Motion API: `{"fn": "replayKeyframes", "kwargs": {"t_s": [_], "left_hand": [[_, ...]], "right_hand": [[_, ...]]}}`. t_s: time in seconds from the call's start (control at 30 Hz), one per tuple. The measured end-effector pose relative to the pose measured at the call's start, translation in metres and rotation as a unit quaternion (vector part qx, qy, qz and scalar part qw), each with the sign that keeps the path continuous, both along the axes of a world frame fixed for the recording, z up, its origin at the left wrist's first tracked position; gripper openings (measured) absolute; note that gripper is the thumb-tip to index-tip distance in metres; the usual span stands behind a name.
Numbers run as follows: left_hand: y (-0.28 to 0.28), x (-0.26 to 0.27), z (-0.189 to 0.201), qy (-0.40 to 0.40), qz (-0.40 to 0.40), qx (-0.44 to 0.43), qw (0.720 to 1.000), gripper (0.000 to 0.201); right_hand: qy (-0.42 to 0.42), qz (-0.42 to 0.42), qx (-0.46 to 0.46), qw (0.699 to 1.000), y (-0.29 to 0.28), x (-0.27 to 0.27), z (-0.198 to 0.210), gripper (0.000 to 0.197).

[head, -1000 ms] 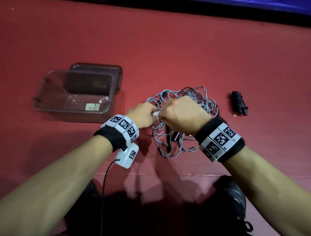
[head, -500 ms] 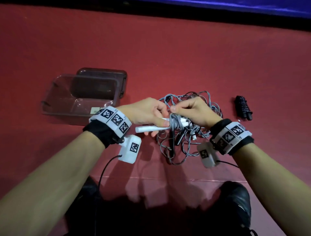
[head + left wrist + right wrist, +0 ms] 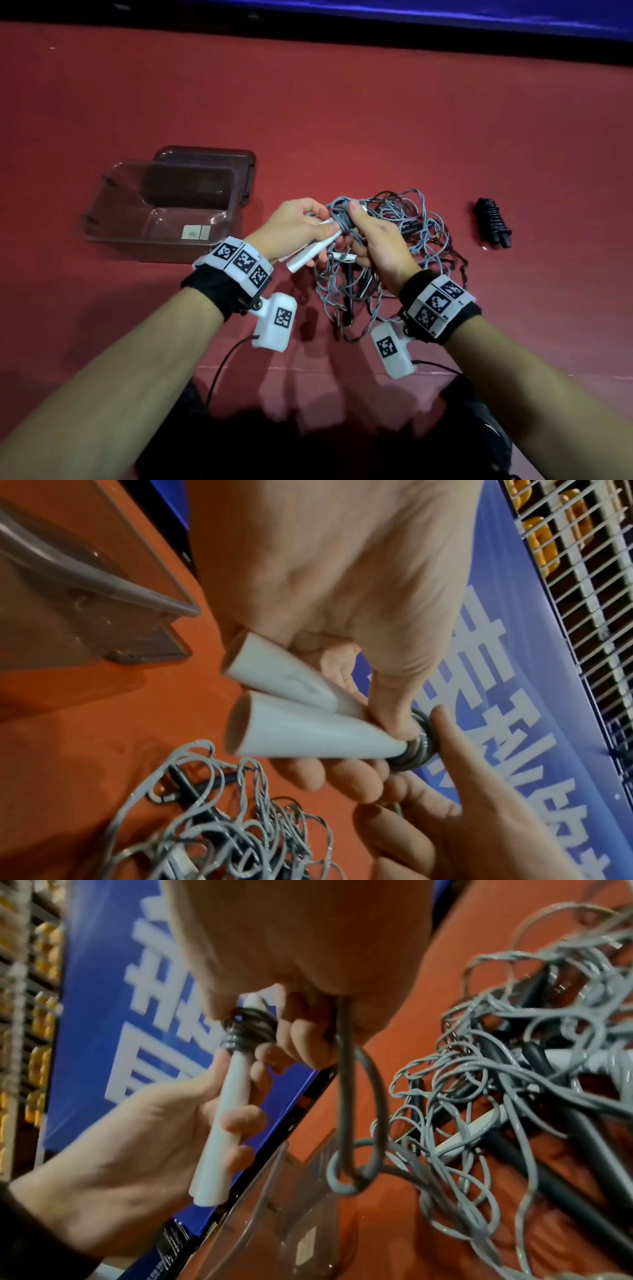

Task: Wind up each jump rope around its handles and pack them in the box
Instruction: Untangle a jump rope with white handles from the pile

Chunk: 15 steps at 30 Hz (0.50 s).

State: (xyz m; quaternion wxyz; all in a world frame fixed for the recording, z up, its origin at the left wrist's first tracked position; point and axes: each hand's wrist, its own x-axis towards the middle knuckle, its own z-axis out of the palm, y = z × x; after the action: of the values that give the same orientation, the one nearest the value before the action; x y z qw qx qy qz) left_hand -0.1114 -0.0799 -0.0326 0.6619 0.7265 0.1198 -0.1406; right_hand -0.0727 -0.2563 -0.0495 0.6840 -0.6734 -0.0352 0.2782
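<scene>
My left hand [image 3: 294, 228] grips two white handles [image 3: 301, 710] of a grey jump rope, held side by side above the red table. A few turns of grey cord [image 3: 248, 1031] are wound round their thin ends. My right hand [image 3: 373, 240] pinches the grey cord [image 3: 344, 1096] at those turns, and a loop of it hangs below. A tangled pile of grey ropes [image 3: 404, 246] with black and white handles lies under and behind my hands. The clear box [image 3: 113, 192] stands open at the left.
A wound-up black jump rope [image 3: 493, 222] lies on the table at the right. The box lid [image 3: 246, 164] sits behind the box. A blue banner [image 3: 514, 696] and metal mesh stand beyond the table's far edge.
The hands have lifted and tilted the white handles, thin ends up and away. The right hand has carried cord round them, so wound turns now show there.
</scene>
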Motion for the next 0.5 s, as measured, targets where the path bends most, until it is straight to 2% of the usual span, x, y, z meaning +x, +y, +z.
{"fn": "replayKeyframes", "kwargs": {"t_s": [0.1, 0.2, 0.23, 0.3, 0.37, 0.5], "left_hand": [[-0.003, -0.002, 0.007, 0.033, -0.003, -0.055, 0.998, 0.013], [0.007, -0.003, 0.013, 0.058, -0.038, -0.146, 0.987, 0.019], [0.009, -0.003, 0.015, 0.054, -0.062, -0.143, 0.986, 0.02], [0.011, -0.003, 0.015, 0.028, -0.097, -0.075, 0.992, 0.021], [0.003, -0.002, 0.01, -0.004, -0.055, -0.032, 0.998, 0.021], [-0.018, 0.0, -0.004, -0.052, 0.087, -0.058, 0.993, 0.024]], "right_hand": [[0.003, -0.032, 0.015, 0.999, 0.001, 0.002, 0.0, 0.049], [0.024, -0.058, 0.027, 0.998, 0.001, 0.005, 0.004, 0.047], [0.028, -0.062, 0.03, 0.997, 0.001, 0.006, 0.005, 0.045], [0.03, -0.067, 0.033, 0.997, 0.001, 0.006, 0.006, 0.044], [0.027, -0.08, 0.035, 0.996, 0.004, 0.006, 0.009, 0.045], [0.019, -0.096, 0.046, 0.994, 0.014, 0.005, 0.017, 0.046]]}}
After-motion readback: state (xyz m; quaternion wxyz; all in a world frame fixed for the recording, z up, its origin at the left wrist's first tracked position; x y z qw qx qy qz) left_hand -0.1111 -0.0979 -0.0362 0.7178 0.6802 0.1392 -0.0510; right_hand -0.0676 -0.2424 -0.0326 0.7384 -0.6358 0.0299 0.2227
